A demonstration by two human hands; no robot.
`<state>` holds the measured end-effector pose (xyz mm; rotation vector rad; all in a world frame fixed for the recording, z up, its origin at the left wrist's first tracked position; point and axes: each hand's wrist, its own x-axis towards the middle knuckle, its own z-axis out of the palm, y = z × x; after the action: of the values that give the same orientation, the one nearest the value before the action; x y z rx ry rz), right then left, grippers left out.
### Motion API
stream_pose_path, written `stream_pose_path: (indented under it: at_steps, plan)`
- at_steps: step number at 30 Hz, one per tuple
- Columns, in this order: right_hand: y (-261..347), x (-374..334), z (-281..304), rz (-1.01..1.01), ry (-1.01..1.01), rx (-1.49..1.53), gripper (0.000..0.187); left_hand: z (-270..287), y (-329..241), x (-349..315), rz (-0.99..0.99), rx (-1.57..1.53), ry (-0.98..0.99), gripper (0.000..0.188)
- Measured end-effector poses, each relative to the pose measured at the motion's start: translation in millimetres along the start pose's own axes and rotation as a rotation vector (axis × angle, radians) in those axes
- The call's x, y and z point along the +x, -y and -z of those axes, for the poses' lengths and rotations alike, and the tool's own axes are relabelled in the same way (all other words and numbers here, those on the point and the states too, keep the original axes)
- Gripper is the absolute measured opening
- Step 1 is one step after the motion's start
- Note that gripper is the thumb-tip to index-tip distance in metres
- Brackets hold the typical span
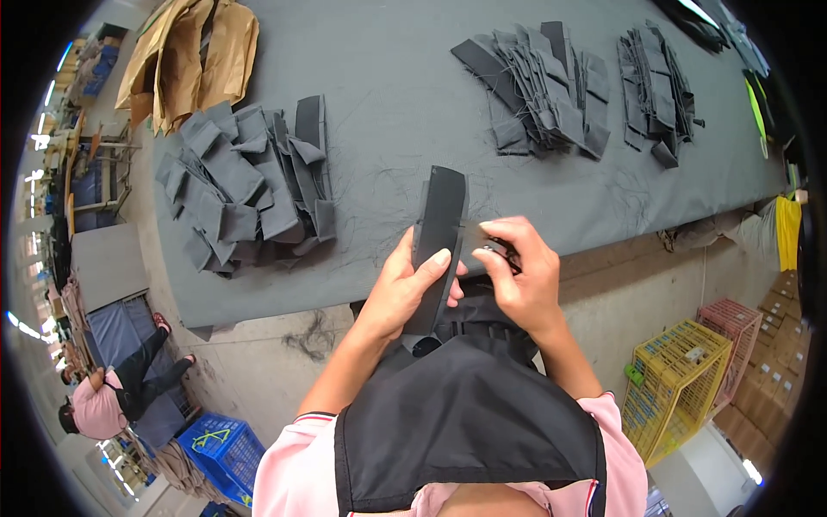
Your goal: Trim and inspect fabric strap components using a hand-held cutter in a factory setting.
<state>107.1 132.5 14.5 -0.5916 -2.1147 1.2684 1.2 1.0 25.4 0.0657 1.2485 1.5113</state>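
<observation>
Here | left hand [403, 286]: long dark-grey fabric strip [444, 207], clasped, seemingly for steadiness, over grey surface's near edge [276, 303] | right hand [530, 277]: small black tool [514, 259], gripped

- Fabric strip [445, 202] in the left fingers [428, 269]: smooth, matt cloth
- Table cover [388, 52] beyond those fingers: matt, smooth
- Brown bag [185, 65], far left beyond them: crinkled paper

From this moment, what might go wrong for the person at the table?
The small dark tool in the right hand is close to the left hand; if sharp, a slip might nick a finger. It is also beside the dark strip, so it might snag the material. The dark tangle of fibres on the floor could perhaps catch underfoot.
</observation>
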Motion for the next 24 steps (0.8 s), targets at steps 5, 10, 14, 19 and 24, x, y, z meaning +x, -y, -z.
stream_pose_path:
  at_steps: [5, 10, 14, 19, 24]
  plan:
    - [2, 9, -6, 0.141, 0.101, -0.100, 0.023, -3, -3, -1, 0.030, 0.064, 0.077, 0.042]
    - [-9, 9, -8, 0.346, 0.055, -0.251, 0.024, -3, -5, 0, 0.055, 0.089, 0.045, 0.046]
    - [0, 12, -1, 0.021, -0.020, 0.043, 0.027, -6, -7, -1, -0.031, 0.177, 0.075, 0.067]
    - [-17, 41, 12, -0.585, 0.258, 0.787, 0.015, 0, -13, 5, 0.034, 0.031, 0.472, 0.072]
    - [2, 39, 10, -0.668, 0.340, 1.006, 0.015, 1, -11, 22, -0.010, -0.210, 0.516, 0.061]
